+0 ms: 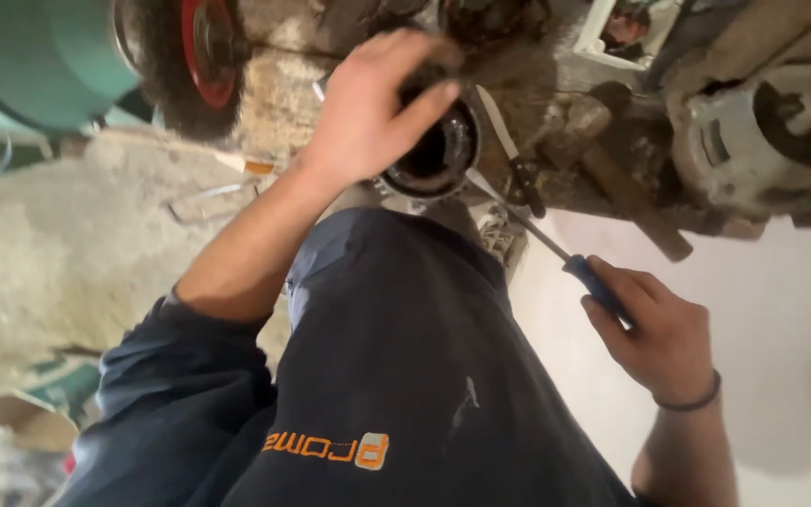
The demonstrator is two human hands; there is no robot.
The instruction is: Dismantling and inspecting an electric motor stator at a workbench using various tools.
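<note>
a worker crouches over a round, dark motor housing [438,150] set on a grimy workshop floor [68,235], seen from a head camera looking down past a navy trouser leg [405,357]. the left hand [368,113] is spread over the housing's rim, fingers [424,94] curled across its top edge and touching it, steadying rather than gripping tight. the right hand [659,338], well apart from the left, is closed around the blue handle of a screwdriver [556,249], whose thin shaft angles up toward the housing's lower edge; whether the tip actually touches the rim is hidden.

a second, dark-handled tool [516,160] lies just beside the housing on the right. farther right rests a pale metal motor casing [753,141] with a wooden-handled hammer [612,169] in front of it. a red wheel [208,47] and a green drum [39,56] sit at upper left.

to do this step well, it seems wise to keep the left palm pressing the housing flat so it cannot rock, keep the fingers clear of the blade's line, and work the screwdriver low and shallow with small levering strokes, since a slip could run the tip toward the steadying hand.
</note>
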